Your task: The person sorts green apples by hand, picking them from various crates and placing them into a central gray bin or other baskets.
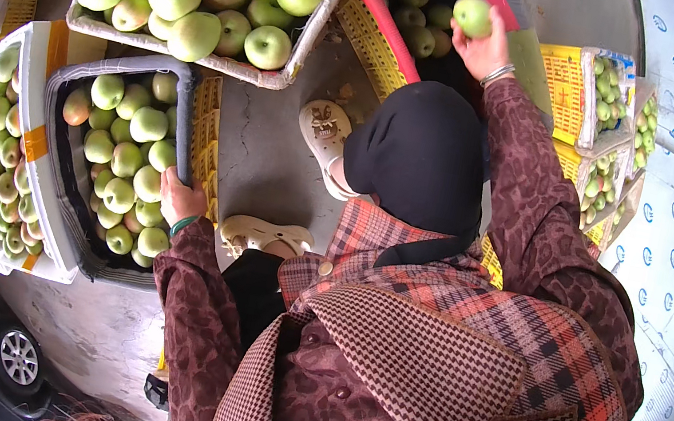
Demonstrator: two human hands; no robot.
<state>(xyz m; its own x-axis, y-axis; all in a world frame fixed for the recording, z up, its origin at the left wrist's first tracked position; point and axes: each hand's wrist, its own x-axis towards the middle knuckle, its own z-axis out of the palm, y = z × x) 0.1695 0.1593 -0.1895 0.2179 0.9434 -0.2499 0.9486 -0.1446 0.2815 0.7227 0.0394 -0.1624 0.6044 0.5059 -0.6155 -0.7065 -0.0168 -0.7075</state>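
Observation:
My right hand grips a green apple from below and the side. It is raised over a yellow plastic crate with a padded pink rim, where several apples lie deep in the shadow. On the left, my left hand lies at the inner edge of a crate lined with dark cloth, by its padded grey rim. Its fingertips are against or close beside the green apples inside; whether they hold one is unclear. That crate is filled with green, partly reddish apples.
A heaped apple crate with a wrapped rim stands ahead. White foam boxes of apples stand at left, stacked yellow crates at right. My beige clogs and black-clothed knee lie between. A car wheel shows lower left.

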